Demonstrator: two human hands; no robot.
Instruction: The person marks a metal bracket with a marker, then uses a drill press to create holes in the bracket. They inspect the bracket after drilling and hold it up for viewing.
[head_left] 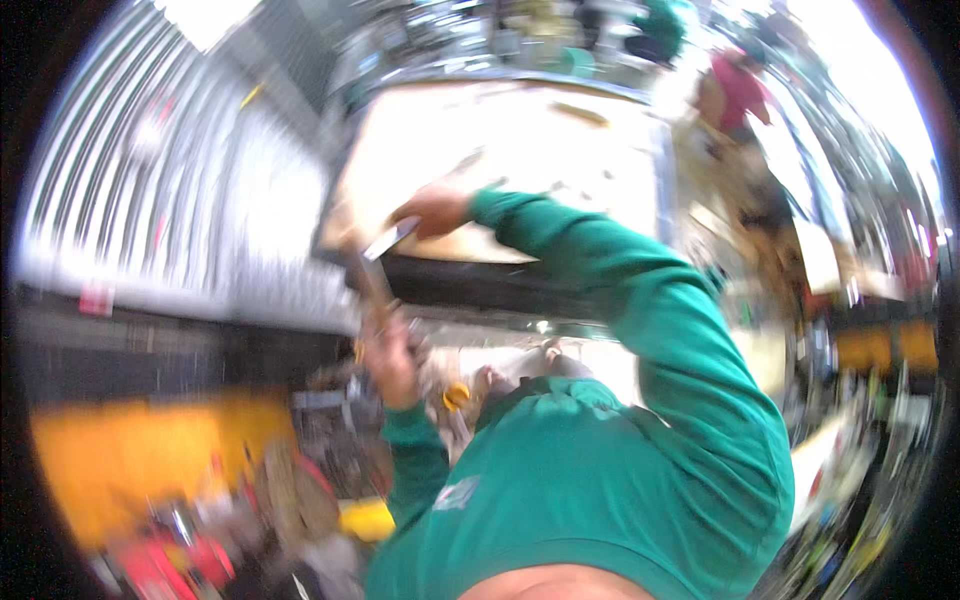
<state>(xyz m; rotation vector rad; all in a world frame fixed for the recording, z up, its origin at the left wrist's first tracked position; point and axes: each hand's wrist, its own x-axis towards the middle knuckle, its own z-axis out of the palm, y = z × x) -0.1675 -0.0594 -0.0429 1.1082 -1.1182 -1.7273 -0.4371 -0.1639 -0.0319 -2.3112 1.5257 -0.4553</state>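
Steel tool (385,240): a flat bright blade, lying just left of my right hand, with its darker handle running down toward my left.
Left hand (388,362): my fingers look closed round the handle's lower end; blur hides the exact grip.
Right hand (432,210): it is pressed near the blade, and I cannot tell how far it is open.
Pale board (560,150): it lies flat on the table under the blade.
Doing it well: I judge I should keep the blade low and both wrists steady.

Both hands — left hand (388,362), right hand (435,208) — grip a long tool (378,262) beside a pale board (520,150).
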